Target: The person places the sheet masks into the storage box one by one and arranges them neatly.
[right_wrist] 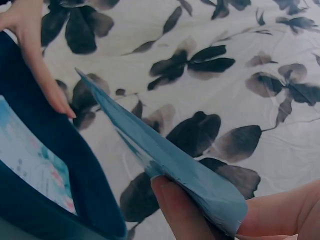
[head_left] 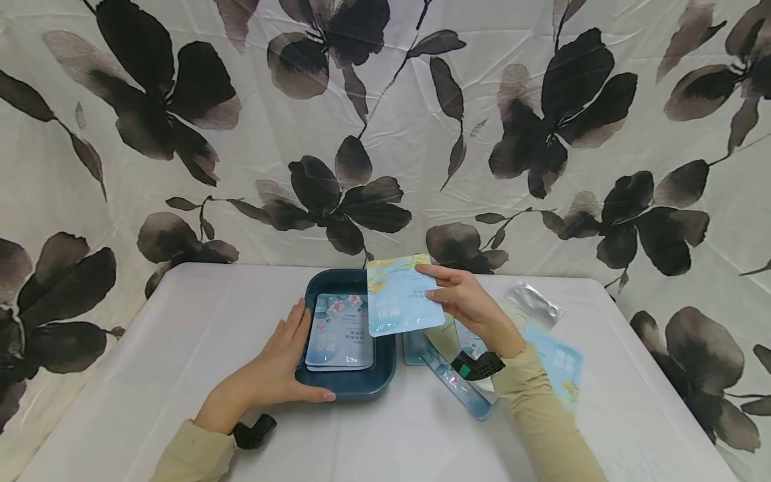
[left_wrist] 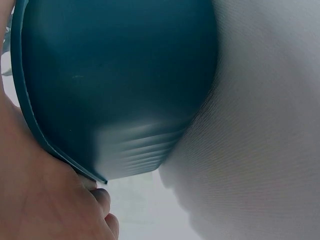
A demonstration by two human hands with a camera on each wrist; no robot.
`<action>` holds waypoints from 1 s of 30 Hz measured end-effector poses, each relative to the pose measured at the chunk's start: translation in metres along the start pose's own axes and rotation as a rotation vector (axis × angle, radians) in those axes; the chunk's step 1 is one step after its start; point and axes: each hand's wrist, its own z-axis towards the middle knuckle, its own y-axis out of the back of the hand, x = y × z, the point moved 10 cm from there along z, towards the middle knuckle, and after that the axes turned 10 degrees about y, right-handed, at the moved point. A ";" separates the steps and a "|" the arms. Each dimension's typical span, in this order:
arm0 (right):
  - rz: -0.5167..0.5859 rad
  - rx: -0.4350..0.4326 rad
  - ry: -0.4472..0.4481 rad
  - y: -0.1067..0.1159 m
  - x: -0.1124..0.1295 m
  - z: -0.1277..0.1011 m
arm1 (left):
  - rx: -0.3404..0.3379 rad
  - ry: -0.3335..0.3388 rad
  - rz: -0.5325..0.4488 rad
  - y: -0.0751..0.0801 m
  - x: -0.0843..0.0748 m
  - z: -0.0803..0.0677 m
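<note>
My right hand (head_left: 466,301) pinches a light blue sachet (head_left: 400,301) with yellow flowers by its right side. It is held up, overlapping the right part of a dark blue plastic bin (head_left: 349,388) in the head view. The right wrist view shows the sachet (right_wrist: 165,155) almost edge-on between thumb and fingers. Along the bin's left side lies my left hand (head_left: 277,368), fingers straight at the rim and thumb at the near edge. Inside the bin, a small stack of blue sachets with pink flowers (head_left: 340,335) lies flat.
Right of the bin, several sachets lie in a loose pile, among them a long narrow blue one (head_left: 460,388), a light blue one (head_left: 563,361) and a silver one (head_left: 536,301). All rest on a white-covered table (head_left: 241,301). A floral cloth (head_left: 385,134) hangs behind it.
</note>
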 end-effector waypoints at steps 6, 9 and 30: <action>-0.037 0.014 -0.027 -0.012 -0.013 0.009 | -0.003 -0.004 -0.002 -0.001 0.000 0.000; -0.067 0.020 -0.026 -0.017 -0.018 0.013 | -0.002 -0.007 -0.006 -0.001 0.000 0.000; -0.202 0.114 -0.059 -0.057 -0.055 0.039 | 0.005 -0.009 -0.004 0.001 -0.002 -0.002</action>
